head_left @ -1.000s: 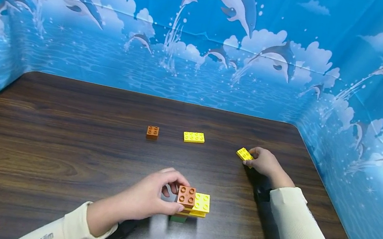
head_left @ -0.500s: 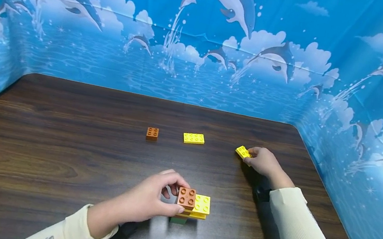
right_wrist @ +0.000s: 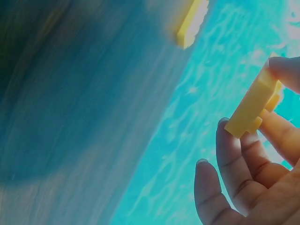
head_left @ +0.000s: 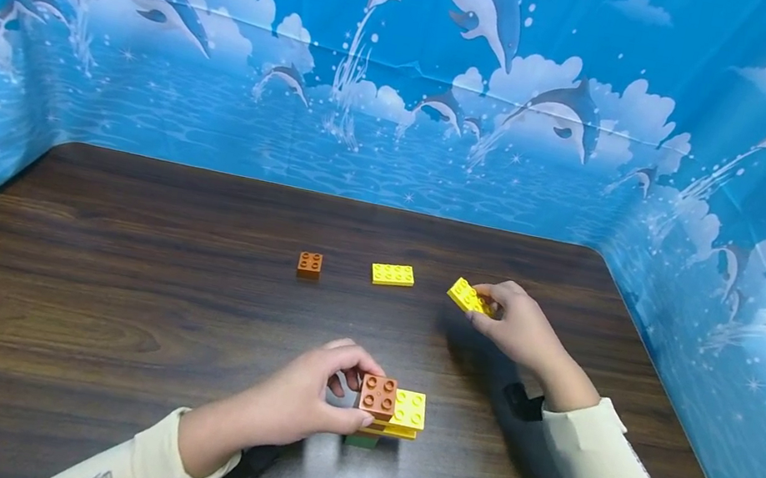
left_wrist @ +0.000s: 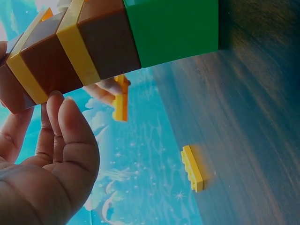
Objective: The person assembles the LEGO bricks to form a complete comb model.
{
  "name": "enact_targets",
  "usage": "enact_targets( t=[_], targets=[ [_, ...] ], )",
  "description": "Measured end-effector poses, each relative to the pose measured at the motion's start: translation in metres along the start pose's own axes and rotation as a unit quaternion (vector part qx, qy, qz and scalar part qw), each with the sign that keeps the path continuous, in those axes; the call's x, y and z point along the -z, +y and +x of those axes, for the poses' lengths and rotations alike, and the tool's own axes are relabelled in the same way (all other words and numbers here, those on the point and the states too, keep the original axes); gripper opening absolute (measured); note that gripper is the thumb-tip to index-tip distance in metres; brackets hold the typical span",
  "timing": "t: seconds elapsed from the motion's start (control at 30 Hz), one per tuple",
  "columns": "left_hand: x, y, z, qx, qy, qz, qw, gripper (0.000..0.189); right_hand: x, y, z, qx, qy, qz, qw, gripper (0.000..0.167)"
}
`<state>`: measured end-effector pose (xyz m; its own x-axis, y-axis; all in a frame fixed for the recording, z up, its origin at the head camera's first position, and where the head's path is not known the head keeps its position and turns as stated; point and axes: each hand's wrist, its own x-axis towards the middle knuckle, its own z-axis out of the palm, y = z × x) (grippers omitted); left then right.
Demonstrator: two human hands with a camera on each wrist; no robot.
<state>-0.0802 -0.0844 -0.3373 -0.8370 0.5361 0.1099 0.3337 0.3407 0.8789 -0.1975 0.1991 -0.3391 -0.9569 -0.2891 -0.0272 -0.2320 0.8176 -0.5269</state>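
In the head view my left hand (head_left: 296, 394) holds a stack of toy building bricks (head_left: 409, 409) by its top brown brick (head_left: 378, 395), thumb in front and fingers behind. The left wrist view shows the stack standing on a green block (left_wrist: 173, 33), with brown bricks and thin yellow bricks alternating above it. The yellow bricks jut out to the right. My right hand (head_left: 523, 330) pinches a flat yellow brick (head_left: 466, 295) by one end, studs up. That brick is tilted and raised off the table, as the right wrist view also shows of the held yellow brick (right_wrist: 251, 105).
A loose brown brick (head_left: 309, 264) and a flat yellow brick (head_left: 392, 275) lie toward the back of the dark wooden table (head_left: 115, 296). A blue dolphin-print cloth (head_left: 219, 127) rises along the table's back and sides.
My right hand has lifted the flat yellow brick off the table and moved it left. My left hand stays at the stack.
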Motion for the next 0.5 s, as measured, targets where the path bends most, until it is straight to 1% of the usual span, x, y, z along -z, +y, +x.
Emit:
enact_targets(
  t=[0.27,0.5],
  targets=[
    [0.001,0.001,0.0,0.014,-0.006,0.0,0.9999,0.031,-0.006,-0.024,-0.025,0.055,0.011,0.014,0.9983,0.046],
    [0.001,0.002,0.0,0.018,-0.009,0.001,0.9998,0.031,-0.008,-0.043,-0.048,0.121,0.02,0.014,0.9924,0.043]
  ],
)
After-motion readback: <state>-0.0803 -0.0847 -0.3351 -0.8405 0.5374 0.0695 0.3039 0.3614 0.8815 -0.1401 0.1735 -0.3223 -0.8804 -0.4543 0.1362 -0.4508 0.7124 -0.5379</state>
